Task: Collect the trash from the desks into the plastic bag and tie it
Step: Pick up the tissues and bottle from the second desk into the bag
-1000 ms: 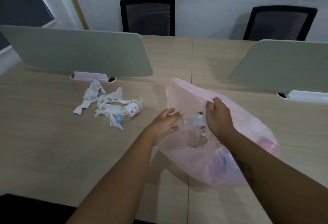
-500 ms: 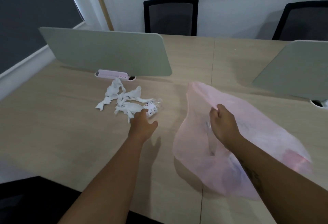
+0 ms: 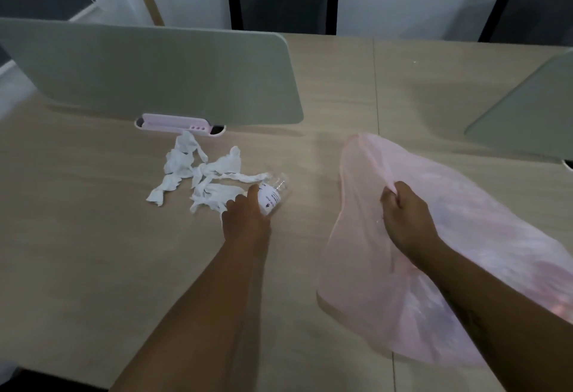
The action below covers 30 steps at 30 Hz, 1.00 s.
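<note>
Head view: wooden desk (image 3: 93, 252) with a grey divider screen (image 3: 148, 72). Collection step — left hand (image 3: 246, 221) closes on the plastic bottle (image 3: 273, 194) beside crumpled tissues (image 3: 198, 174); right hand (image 3: 403, 214) grips the pink plastic bag (image 3: 465, 267) rim. Next — likely carrying the bottle into the bag mouth.

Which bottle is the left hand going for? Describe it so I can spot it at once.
Start at the grey-green divider panel on the desk, then drop to the heap of crumpled white tissues. At the heap's right edge lies the clear plastic bottle, the only see-through item, white-labelled, under the left hand.
</note>
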### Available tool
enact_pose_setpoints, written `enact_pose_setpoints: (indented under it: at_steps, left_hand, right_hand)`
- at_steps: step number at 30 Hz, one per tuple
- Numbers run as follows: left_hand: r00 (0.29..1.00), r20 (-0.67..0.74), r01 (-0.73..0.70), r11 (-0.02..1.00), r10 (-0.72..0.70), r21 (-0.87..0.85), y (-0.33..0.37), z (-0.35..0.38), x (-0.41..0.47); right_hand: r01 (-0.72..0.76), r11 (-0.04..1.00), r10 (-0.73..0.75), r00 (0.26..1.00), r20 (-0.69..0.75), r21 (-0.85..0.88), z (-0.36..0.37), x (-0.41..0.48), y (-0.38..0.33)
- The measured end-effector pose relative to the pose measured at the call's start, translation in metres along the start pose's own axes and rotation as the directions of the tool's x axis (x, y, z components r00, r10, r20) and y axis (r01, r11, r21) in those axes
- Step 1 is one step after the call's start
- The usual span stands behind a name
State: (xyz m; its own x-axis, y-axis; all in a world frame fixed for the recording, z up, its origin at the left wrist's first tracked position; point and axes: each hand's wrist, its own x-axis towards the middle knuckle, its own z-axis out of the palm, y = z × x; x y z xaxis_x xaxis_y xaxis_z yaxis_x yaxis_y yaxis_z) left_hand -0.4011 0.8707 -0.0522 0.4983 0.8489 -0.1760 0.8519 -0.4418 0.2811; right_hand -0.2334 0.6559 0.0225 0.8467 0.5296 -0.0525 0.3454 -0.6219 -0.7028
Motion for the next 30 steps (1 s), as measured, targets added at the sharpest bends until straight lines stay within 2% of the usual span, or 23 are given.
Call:
enact_pose_setpoints:
  at_steps: [1, 3, 5, 9, 14, 16, 18, 19, 21, 22, 24, 26, 30]
  left_hand:
    - [1.000, 0.020, 0.007, 0.997, -0.006, -0.083, 0.003, -0.003, 0.001]
    - [0.991, 0.129, 0.029, 0.926, 0.021, -0.377, 0.017, -0.013, 0.001]
    - [0.956, 0.258, 0.023, 0.837, 0.142, -0.547, 0.035, -0.026, -0.004]
    - [0.857, 0.374, -0.044, 0.773, 0.356, -0.633, 0.078, -0.039, -0.023]
    - [0.710, 0.549, 0.096, 0.711, 0.441, -0.696, 0.135, -0.028, -0.044]
    - [0.728, 0.533, 0.109, 0.695, 0.431, -0.710, 0.137, -0.025, -0.039]
    - [0.849, 0.392, 0.011, 0.730, 0.354, -0.683, 0.115, -0.024, -0.026]
    - [0.919, 0.274, -0.059, 0.785, 0.284, -0.616, 0.096, -0.022, -0.017]
    - [0.989, 0.045, -0.114, 0.928, 0.139, -0.354, 0.049, -0.022, 0.000]
    - [0.997, -0.003, -0.072, 0.976, 0.074, -0.205, 0.024, -0.022, 0.008]
    - [0.997, 0.037, 0.072, 0.997, -0.072, 0.004, -0.019, -0.023, 0.022]
    - [0.982, 0.088, 0.163, 0.985, -0.167, 0.050, -0.051, -0.020, 0.035]
    - [0.987, 0.128, 0.092, 0.993, -0.101, 0.079, -0.082, -0.009, 0.061]
  right_hand:
    - [-0.006, 1.000, 0.006, 1.000, -0.004, -0.006, -0.001, 0.002, 0.000]
    - [-0.009, 1.000, 0.008, 1.000, -0.021, -0.026, -0.006, 0.006, -0.001]
    - [-0.006, 1.000, 0.005, 0.999, -0.047, -0.029, -0.014, 0.010, -0.004]
    - [-0.025, 0.999, 0.029, 0.994, -0.105, 0.035, -0.025, 0.017, -0.009]
    - [0.011, 0.997, -0.004, 0.997, -0.083, 0.080, -0.019, 0.016, -0.020]
    - [0.043, 0.995, -0.036, 0.997, -0.071, 0.094, -0.016, 0.016, -0.024]
    - [0.066, 0.992, -0.060, 0.997, -0.052, 0.111, -0.011, 0.017, -0.028]
    - [0.076, 0.989, -0.072, 0.997, -0.038, 0.127, -0.008, 0.018, -0.032]
    - [0.097, 0.984, -0.097, 0.995, -0.008, 0.150, 0.001, 0.018, -0.040]
    - [0.110, 0.983, -0.112, 0.994, 0.008, 0.149, 0.009, 0.018, -0.045]
    - [0.129, 0.982, -0.138, 0.989, 0.052, 0.139, 0.026, 0.017, -0.055]
    - [0.161, 0.978, -0.174, 0.980, 0.097, 0.134, 0.045, 0.017, -0.064]
    - [0.230, 0.966, -0.247, 0.955, 0.164, 0.115, 0.077, 0.017, -0.074]
